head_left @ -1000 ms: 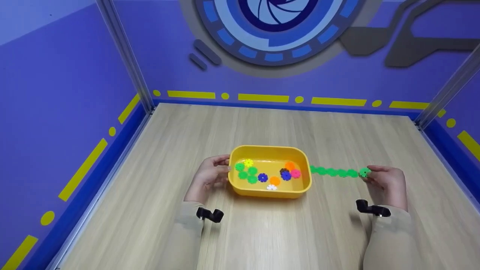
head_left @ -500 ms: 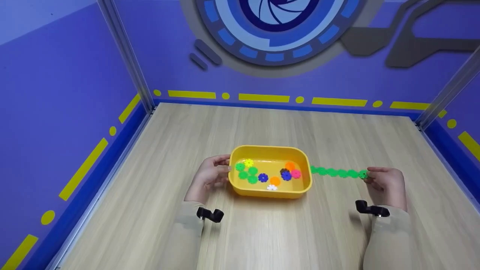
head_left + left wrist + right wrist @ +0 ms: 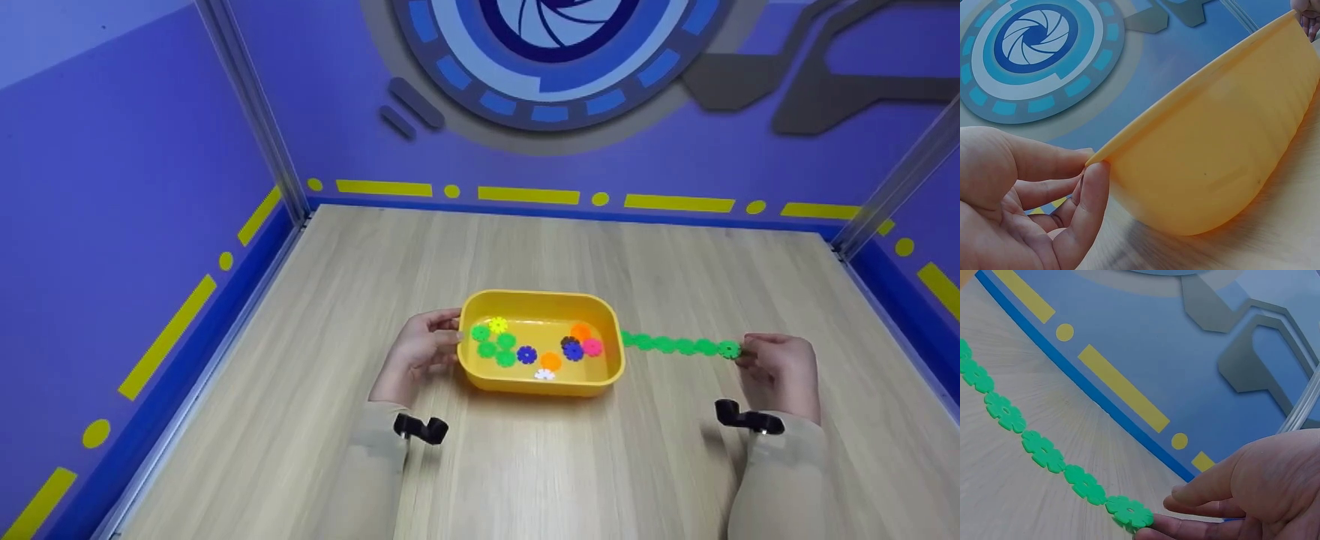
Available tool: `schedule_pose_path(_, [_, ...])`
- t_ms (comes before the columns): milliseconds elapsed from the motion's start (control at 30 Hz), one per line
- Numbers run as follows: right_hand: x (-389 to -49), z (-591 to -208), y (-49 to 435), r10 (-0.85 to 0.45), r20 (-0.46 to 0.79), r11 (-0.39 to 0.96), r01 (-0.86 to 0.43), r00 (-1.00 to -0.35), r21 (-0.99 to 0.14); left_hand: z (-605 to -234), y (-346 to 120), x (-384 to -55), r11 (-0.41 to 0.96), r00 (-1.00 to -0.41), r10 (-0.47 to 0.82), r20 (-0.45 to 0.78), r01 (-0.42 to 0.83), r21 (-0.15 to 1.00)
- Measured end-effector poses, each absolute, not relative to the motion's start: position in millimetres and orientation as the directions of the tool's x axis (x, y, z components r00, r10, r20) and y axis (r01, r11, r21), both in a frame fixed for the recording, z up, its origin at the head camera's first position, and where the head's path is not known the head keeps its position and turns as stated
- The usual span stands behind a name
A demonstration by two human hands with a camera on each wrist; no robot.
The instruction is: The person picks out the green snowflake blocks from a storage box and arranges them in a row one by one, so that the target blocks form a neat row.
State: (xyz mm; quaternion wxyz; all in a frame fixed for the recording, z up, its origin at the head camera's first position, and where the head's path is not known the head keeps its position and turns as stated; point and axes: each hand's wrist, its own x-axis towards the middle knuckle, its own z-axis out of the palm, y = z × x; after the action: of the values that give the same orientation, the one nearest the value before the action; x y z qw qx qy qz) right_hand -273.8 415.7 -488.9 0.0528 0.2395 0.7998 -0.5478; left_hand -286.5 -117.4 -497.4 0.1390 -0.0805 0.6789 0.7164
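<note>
Pinching the near-left end of the yellow tub (image 3: 534, 387), the left hand (image 3: 416, 345) has thumb and fingers clamped on its rim at the centre-left of the frame. Inside the tub, four green discs (image 3: 505, 358) cluster at left; orange, blue, pink and white ones lie further right. The tub's long axis runs across the frame, and it looks light and fairly stiff. Right of it, on the table (image 3: 697, 277), lies the green chain (image 3: 667, 345), lengthwise from the tub's right wall toward the centre right, dipping slightly rightward; whether its left end touches the tub I cannot tell. It should be light, each disc rigid and thin, the slotted joints likely the weak points, so an end disc's edge seems the place to hold. There the right hand (image 3: 784, 367) has fingertips at the last disc, thumb lifted apart.
</note>
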Motion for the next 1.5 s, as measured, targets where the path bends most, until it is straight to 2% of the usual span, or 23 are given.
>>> schedule_pose_path(333, [-271.2,-484.0,414.8,0.354,-0.343,0.272,0.447,-0.870,-0.852,-496.4,-117.2,-286.5,-0.051,-0.945,0.093,-0.315,-0.320,0.946])
schedule_pose_path(633, [-275.4,-474.4,411.7,0.374,-0.372,0.196,0.465,-0.849,-0.864,-498.0,-117.6,-288.2,-0.051,-0.948,0.106,-0.300,-0.307,0.950])
schedule_pose_path(967, [-276.3,-462.1,401.0,0.337,-0.295,0.322,0.404,-0.894,-0.856,-497.5,-117.2,-286.9,-0.038,-0.950,0.101,-0.295,-0.300,0.953])
schedule_pose_path(1500, [-278.6,-444.4,369.9,0.274,-0.205,0.365,0.299,-0.940,-0.882,-498.7,-116.9,-287.7,-0.048,-0.952,0.097,-0.291,-0.297,0.954])
